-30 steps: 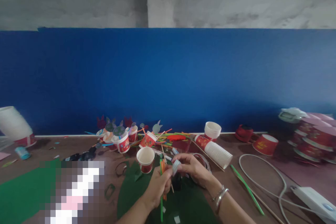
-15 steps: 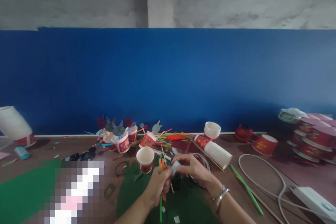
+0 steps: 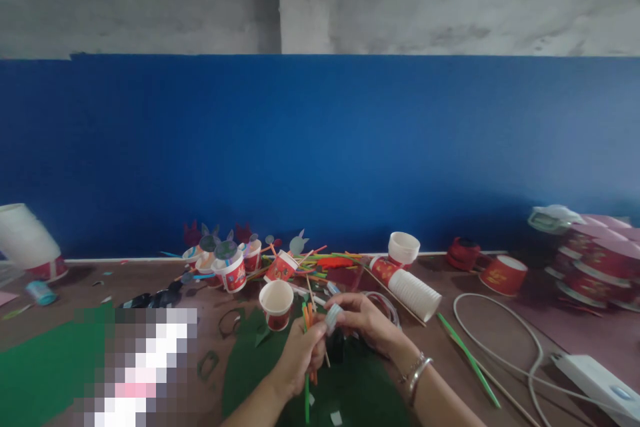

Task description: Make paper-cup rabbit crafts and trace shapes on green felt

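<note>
My left hand (image 3: 304,355) is closed round a bundle of green and orange sticks (image 3: 307,387), which point down over a dark green sheet (image 3: 370,393). A thin wooden stick also passes by its fingers. Between the two hands is a small pale, whitish-blue piece (image 3: 333,317), too small to name for certain. The fingertips of my right hand (image 3: 365,320) pinch it from the right, and my left thumb touches its lower side. A paper cup (image 3: 277,304) stands upright just behind my left hand.
Cups with paper animal shapes (image 3: 230,267) stand at the back left of centre. Stacked cups (image 3: 413,290) lie behind my right hand. A white cable (image 3: 457,303), green strips (image 3: 470,360) and a power strip (image 3: 597,383) are at the right. Red cup stacks (image 3: 600,267) stand far right.
Both hands stay almost where they were, with the same sticks and pale piece. My right wrist has shifted very slightly left.
</note>
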